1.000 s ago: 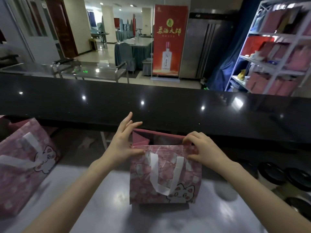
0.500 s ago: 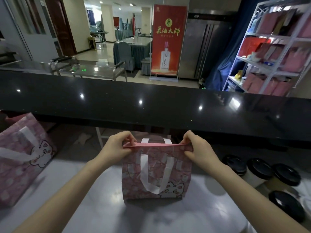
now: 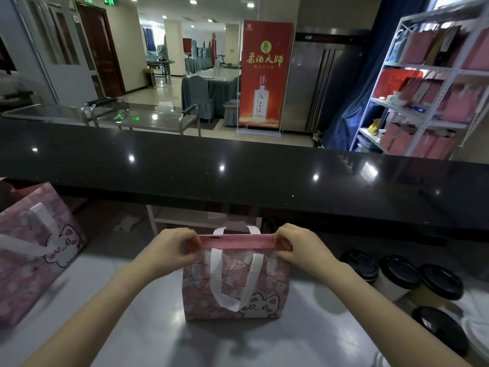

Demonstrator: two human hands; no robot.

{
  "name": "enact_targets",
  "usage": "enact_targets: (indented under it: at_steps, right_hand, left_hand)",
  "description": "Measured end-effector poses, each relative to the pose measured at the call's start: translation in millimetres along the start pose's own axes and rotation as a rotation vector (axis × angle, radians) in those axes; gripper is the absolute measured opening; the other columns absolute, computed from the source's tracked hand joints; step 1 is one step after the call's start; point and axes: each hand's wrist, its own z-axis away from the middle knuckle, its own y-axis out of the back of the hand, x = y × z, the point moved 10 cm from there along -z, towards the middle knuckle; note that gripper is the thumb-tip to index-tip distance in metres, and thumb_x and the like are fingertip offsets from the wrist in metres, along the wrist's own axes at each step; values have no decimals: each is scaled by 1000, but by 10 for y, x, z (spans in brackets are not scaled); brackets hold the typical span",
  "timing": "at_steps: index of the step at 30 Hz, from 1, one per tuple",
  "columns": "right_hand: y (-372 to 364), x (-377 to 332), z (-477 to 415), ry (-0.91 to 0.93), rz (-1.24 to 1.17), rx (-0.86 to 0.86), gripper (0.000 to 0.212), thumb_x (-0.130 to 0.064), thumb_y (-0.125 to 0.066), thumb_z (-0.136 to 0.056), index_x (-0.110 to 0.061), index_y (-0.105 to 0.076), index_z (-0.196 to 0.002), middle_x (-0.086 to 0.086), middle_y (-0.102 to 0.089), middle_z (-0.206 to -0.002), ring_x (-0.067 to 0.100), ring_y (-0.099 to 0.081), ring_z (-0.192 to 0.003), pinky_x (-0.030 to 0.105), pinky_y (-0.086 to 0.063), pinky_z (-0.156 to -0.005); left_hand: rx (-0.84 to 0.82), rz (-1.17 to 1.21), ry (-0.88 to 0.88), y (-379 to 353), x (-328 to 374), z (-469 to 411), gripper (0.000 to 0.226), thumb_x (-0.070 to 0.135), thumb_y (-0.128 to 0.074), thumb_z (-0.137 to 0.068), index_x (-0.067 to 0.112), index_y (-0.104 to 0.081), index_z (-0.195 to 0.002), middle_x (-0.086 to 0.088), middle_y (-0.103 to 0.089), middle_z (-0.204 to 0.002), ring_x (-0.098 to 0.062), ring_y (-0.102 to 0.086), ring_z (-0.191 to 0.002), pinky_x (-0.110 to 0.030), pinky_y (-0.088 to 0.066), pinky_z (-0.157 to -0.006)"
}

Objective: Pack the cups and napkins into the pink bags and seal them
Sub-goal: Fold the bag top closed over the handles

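- The left grip [image 3: 172, 250] is pinching the left end of the folded top strip of the pink bag [image 3: 235, 287], with thumb and fingers curled round it.
- The right grip [image 3: 299, 247] is pinching the right end of the same strip, so the bag's mouth is lying pressed flat between the two.
- The pink bag is standing upright on the grey table [image 3: 132, 327], in the middle and close to the person. Its white handles [image 3: 214, 276] are hanging down the front beside a printed cat [image 3: 260, 304].
- At 3 to 4 o'clock from the bag, four cups [image 3: 399, 272] with black lids are standing close together on the table.
- At 9 o'clock a second pink bag [image 3: 34, 250] with the same cat print is sitting at the table's left end, well apart.
- At 12 o'clock a glossy black ledge [image 3: 238, 176] is running across the whole view and reflecting ceiling lights.
- Beyond it a steel trolley [image 3: 143, 117] is standing at 11 o'clock.
- A red banner [image 3: 264, 75] at 12 o'clock is showing a white bottle and four yellow Chinese characters that I cannot read with certainty.
- At 1 o'clock a steel cabinet [image 3: 317, 80] and a blue curtain [image 3: 365, 75] are standing side by side.
- At 2 o'clock a white rack [image 3: 447, 83] is holding pink and red boxes.
- High at 11 o'clock a green exit sign [image 3: 109, 1] is glowing above a brown door [image 3: 100, 49].
- Tables with grey covers [image 3: 219, 88] are showing in the hall behind.
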Motion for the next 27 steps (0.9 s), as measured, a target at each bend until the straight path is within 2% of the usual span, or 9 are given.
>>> enact_targets:
  at_steps: [3,6,10,13,17,21,27]
  right_hand:
    - [42,66,-15,-51,-43,-2,17,-30,-69,-85,-29,-56,-96,-11,-65,-95,8,-61,-86,27,-53,-77]
    - [71,91,-53,-102,-103,-2,26,-22,-71,-85,-29,-53,-102,-10,-67,-94,8,-64,-86,27,-55,-78]
    - [94,10,-87,-69,-45,47,17,-14,-69,-83,-25,-65,-95,-9,-68,-83,11,-64,-81,27,-54,-74]
    - [78,-12,-85,-60,-26,22,16,-16,-67,-85,-25,-66,-98,-8,-68,-87,12,-63,-84,29,-54,-75]
    - [63,-191,-132,7,117,-63,24,-22,-62,-88,-29,-66,-110,-8,-68,-104,14,-62,-96,33,-53,-82]
    - [-41,-494,-215,65,89,-111,24,-25,-63,-87,-28,-67,-111,-5,-69,-102,17,-63,-93,37,-54,-80]
    - [-92,-522,-254,54,95,-44,19,-12,-60,-88,-17,-73,-101,2,-71,-99,21,-62,-96,37,-52,-83]
  left_hand:
    - [89,-55,-38,84,107,0,12,20,-70,-84,30,-68,-89,17,-64,-85,-1,-55,-78,-18,-46,-82]
    - [126,46,24,69,106,-4,21,13,-68,-87,28,-57,-97,13,-62,-89,-6,-59,-82,-10,-45,-68]
    - [154,77,62,31,71,-8,26,11,-66,-88,32,-52,-93,9,-65,-88,-9,-63,-79,-9,-46,-61]
    - [141,71,63,21,30,-17,27,11,-66,-87,32,-58,-101,10,-66,-91,-8,-64,-82,-13,-51,-66]
    - [105,-20,-54,-19,228,-93,26,22,-65,-86,33,-67,-110,22,-60,-95,-2,-58,-88,-12,-46,-75]
    - [76,-96,-164,-123,556,-190,21,33,-66,-86,32,-68,-107,20,-60,-92,-1,-54,-85,-21,-48,-75]
    - [118,-126,-85,-212,568,-231,13,28,-63,-87,30,-71,-96,13,-66,-93,-10,-60,-91,-29,-49,-77]
